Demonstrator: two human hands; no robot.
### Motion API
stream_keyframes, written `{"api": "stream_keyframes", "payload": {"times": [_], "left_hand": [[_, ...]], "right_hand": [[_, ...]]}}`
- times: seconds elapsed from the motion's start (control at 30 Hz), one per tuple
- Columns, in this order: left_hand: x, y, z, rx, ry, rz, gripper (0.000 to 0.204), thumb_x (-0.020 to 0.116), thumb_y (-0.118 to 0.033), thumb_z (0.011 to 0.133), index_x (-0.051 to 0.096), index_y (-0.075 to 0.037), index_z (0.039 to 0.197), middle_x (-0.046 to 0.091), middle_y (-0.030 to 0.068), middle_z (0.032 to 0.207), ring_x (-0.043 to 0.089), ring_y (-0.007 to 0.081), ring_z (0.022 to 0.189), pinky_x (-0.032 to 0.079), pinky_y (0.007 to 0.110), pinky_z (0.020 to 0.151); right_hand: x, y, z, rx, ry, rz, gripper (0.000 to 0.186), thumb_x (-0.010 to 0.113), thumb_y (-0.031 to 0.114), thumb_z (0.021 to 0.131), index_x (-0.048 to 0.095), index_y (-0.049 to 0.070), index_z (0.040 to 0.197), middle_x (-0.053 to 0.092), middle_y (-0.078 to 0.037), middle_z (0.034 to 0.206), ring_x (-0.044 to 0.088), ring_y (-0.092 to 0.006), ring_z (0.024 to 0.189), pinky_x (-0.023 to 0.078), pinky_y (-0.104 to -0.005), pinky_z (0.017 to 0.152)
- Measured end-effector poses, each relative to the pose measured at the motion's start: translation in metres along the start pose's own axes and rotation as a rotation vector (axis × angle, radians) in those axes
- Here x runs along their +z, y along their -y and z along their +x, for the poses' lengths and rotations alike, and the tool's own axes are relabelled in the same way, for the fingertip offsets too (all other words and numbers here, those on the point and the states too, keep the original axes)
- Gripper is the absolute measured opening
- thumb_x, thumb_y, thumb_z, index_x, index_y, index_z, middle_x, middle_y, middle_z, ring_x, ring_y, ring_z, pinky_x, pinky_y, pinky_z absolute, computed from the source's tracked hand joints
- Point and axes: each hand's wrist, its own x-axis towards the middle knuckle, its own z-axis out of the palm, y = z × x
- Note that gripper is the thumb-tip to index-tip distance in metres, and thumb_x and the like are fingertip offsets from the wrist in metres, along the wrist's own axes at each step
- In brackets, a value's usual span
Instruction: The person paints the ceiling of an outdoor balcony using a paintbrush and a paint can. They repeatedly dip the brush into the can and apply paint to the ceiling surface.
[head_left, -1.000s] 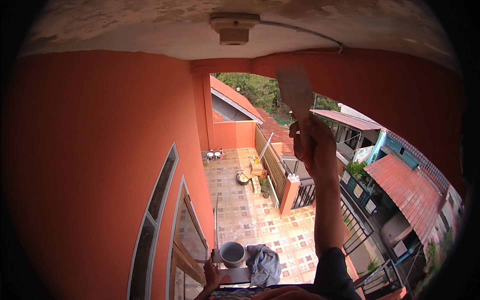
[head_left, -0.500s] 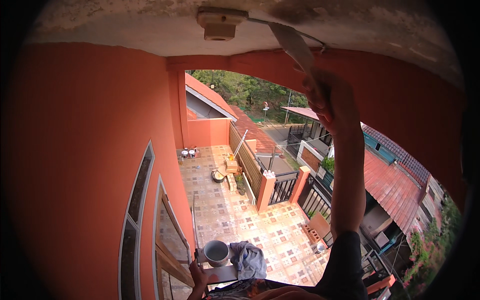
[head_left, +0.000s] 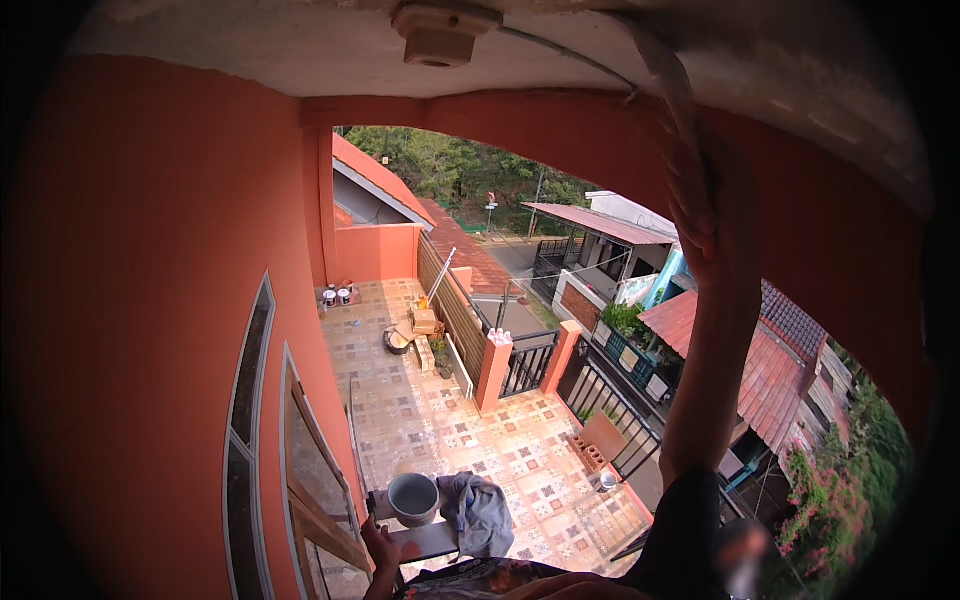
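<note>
My right hand (head_left: 712,205) is raised to the ceiling (head_left: 330,50), closed round a putty knife (head_left: 665,72). Its wide blade is blurred and lies close under the ceiling surface; I cannot tell if it touches. Much of the handle is hidden by my fingers. Low in the picture, my left hand (head_left: 380,547) grips the side edge of a grey platform (head_left: 428,543), which looks like a ladder top. On that platform stands a grey bucket (head_left: 413,503), and beside it hangs a crumpled grey-blue cloth (head_left: 478,515).
A boxy beige fitting (head_left: 440,45) with a cable (head_left: 570,52) juts from the ceiling. An orange wall (head_left: 160,300) with narrow windows rises at my left. Far below lies a tiled yard (head_left: 470,430) with paint cans (head_left: 338,297), cardboard boxes (head_left: 424,321) and a gate (head_left: 528,368).
My right hand and the putty knife have moved to the right along the ceiling, away from the beige fitting. The view has shifted slightly; my left hand keeps its grip on the platform.
</note>
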Motion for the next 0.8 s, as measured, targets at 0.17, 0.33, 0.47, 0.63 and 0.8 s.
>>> {"api": "stream_keyframes", "payload": {"times": [0.17, 0.33, 0.47, 0.63, 0.8], "left_hand": [[0.000, -0.003, -0.001, -0.045, 0.017, -0.035, 0.050, 0.061, 0.006, 0.087, 0.046, 0.000, 0.135, 0.052, 0.0212, 0.117, 0.051, 0.0385, 0.111, 0.041, 0.047, 0.094], [-0.001, -0.005, -0.001, -0.070, 0.020, -0.085, 0.048, 0.060, 0.007, 0.088, 0.046, 0.001, 0.133, 0.051, 0.0224, 0.118, 0.050, 0.0395, 0.113, 0.041, 0.048, 0.095], [-0.003, -0.004, 0.000, -0.136, 0.092, -0.129, 0.050, 0.058, 0.006, 0.089, 0.044, 0.002, 0.137, 0.051, 0.0227, 0.122, 0.049, 0.0406, 0.115, 0.041, 0.049, 0.097], [0.001, 0.002, 0.000, -0.074, 0.069, -0.086, 0.050, 0.058, 0.003, 0.090, 0.043, 0.001, 0.139, 0.051, 0.0231, 0.125, 0.048, 0.0411, 0.118, 0.039, 0.050, 0.099], [0.001, 0.004, 0.000, -0.143, 0.111, -0.103, 0.050, 0.058, 0.002, 0.090, 0.044, 0.002, 0.137, 0.052, 0.0234, 0.125, 0.048, 0.0417, 0.118, 0.039, 0.050, 0.100]], "right_hand": [[-0.004, -0.006, -0.035, -0.064, -0.109, -0.028, 0.033, 0.036, 0.022, 0.107, 0.056, -0.005, 0.106, 0.041, 0.002, 0.055, 0.029, -0.0016, 0.033, 0.025, -0.0169, 0.027], [-0.007, -0.047, -0.047, -0.142, -0.195, -0.007, 0.029, 0.040, 0.027, 0.107, 0.053, 0.001, 0.105, 0.045, -0.001, 0.058, 0.034, -0.0060, 0.035, 0.024, -0.0199, 0.028], [-0.003, -0.086, -0.022, -0.266, -0.353, -0.243, 0.022, 0.044, 0.024, 0.107, 0.048, 0.004, 0.114, 0.049, -0.004, 0.066, 0.043, -0.0073, 0.045, 0.030, -0.0215, 0.033], [0.003, -0.124, 0.034, -0.463, -0.258, -0.370, 0.022, 0.043, 0.022, 0.106, 0.050, 0.002, 0.111, 0.047, -0.003, 0.070, 0.042, -0.0078, 0.046, 0.033, -0.0249, 0.039], [0.014, -0.156, 0.084, -0.415, -0.356, -0.420, 0.027, 0.046, 0.026, 0.106, 0.051, -0.001, 0.109, 0.050, -0.007, 0.084, 0.043, -0.0090, 0.049, 0.035, -0.0282, 0.041]]}}
